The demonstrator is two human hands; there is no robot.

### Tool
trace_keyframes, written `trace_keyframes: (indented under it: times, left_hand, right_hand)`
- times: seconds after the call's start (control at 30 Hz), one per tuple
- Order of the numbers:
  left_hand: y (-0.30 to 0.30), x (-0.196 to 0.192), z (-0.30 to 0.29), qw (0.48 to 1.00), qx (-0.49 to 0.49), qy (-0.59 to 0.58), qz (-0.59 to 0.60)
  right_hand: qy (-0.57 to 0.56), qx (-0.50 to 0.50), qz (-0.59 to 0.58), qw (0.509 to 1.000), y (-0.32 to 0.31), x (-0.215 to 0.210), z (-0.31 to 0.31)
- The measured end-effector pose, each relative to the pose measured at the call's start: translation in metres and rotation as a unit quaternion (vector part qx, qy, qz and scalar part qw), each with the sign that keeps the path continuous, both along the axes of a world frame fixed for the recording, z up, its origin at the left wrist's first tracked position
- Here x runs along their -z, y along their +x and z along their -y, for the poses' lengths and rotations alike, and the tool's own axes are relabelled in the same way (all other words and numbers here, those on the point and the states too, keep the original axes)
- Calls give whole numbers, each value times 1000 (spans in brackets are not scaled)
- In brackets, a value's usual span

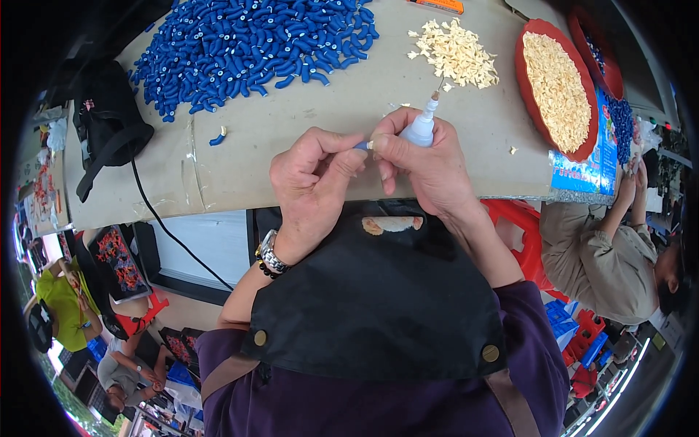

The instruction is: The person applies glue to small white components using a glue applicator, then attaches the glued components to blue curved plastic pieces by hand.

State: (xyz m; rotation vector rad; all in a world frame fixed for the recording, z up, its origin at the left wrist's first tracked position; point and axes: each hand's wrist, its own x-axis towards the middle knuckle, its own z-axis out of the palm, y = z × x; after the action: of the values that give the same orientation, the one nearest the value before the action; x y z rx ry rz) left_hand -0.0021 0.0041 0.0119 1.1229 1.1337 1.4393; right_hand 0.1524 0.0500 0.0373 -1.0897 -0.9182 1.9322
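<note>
- Our left hand point(312, 186) pinches a small blue piece point(362, 146) in its fingers, above the counter point(291, 124) edge.
- Our right hand point(426, 160) grips a pale glue bottle point(422, 127), nozzle toward one o'clock.
- We'd best keep both hands braced together; the blue pile point(247, 44) lies at eleven o'clock.

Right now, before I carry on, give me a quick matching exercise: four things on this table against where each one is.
Things:
1. blue pieces pile
2. red tray of cream bits
3. white squeeze bottle
4. black bag

Places:
A. at the table's left edge
B. in the right hand
C. far side, left of centre
D. on the right side of the table

Pairs: 1-C, 2-D, 3-B, 4-A
</note>
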Motion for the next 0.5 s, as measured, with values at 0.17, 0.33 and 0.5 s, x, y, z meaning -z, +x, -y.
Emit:
trace_keyframes:
  times: [0.17,0.33,0.5]
  left_hand:
    - [-1,0,0,1000,-6,2,-20]
    - [-2,3,-1,995,-18,28,-92]
    - [-1,3,-2,994,-22,26,-99]
  right_hand:
    - [8,-1,-8,1000,0,4,1]
    - [15,-9,-15,1000,0,7,1]
    - [20,-3,-16,1000,-1,8,2]
